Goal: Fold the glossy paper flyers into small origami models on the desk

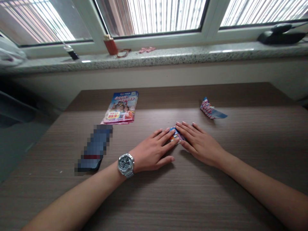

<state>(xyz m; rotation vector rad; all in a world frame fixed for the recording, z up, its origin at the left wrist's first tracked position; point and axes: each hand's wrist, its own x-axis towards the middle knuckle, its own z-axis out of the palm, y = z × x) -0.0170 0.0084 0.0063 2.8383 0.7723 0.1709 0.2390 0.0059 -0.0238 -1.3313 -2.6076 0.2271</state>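
Observation:
A small piece of colourful printed paper [177,136], apparently folded, lies on the brown wooden table [149,205]. My left hand [155,148] rests palm down with fingers stretched out, its fingertips on the paper's left side. From the right, my right hand [201,142] presses flat on the same paper, fingers extended. Both hands cover much of the paper, so its full shape is hidden. A folded paper figure [211,110] in similar print stands beyond my right hand. A silver watch [125,163] is on my left wrist.
At the back left lies a stack of printed flyers [122,107]. A dark phone-like object [95,149], pixelated, is left of my left hand. The granite windowsill [178,57] holds a red-brown container [110,45], pink pieces [147,50] and a black device [281,35].

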